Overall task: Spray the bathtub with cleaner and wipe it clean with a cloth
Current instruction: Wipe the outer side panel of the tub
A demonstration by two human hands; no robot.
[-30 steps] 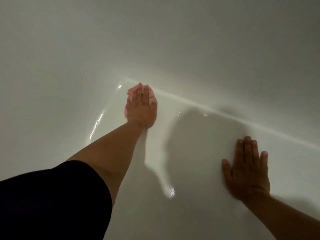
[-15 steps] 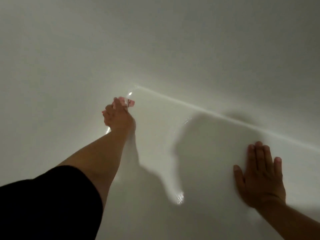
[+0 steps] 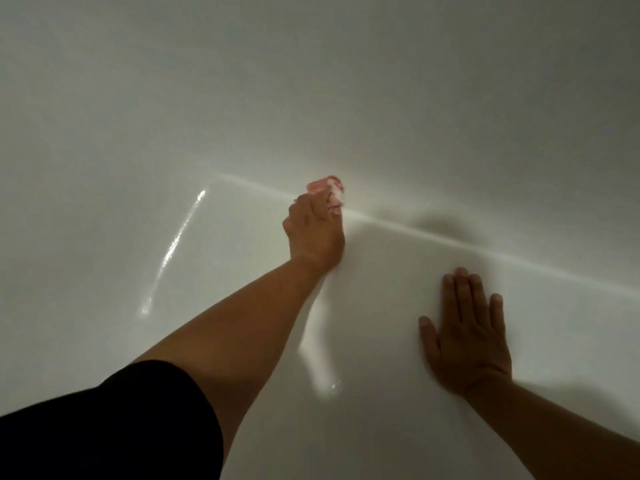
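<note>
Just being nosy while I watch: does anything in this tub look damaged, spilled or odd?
Nothing stands out. The left hand grips a pink cloth at the crease of the white bathtub, and the right hand lies flat on it. The bright streaks look like light on a wet surface, not cracks.

No text, label, brand, number or sign can be read anywhere, neither on the plain white bathtub point(image 3: 381, 98) nor on the pink cloth point(image 3: 327, 188).
</note>
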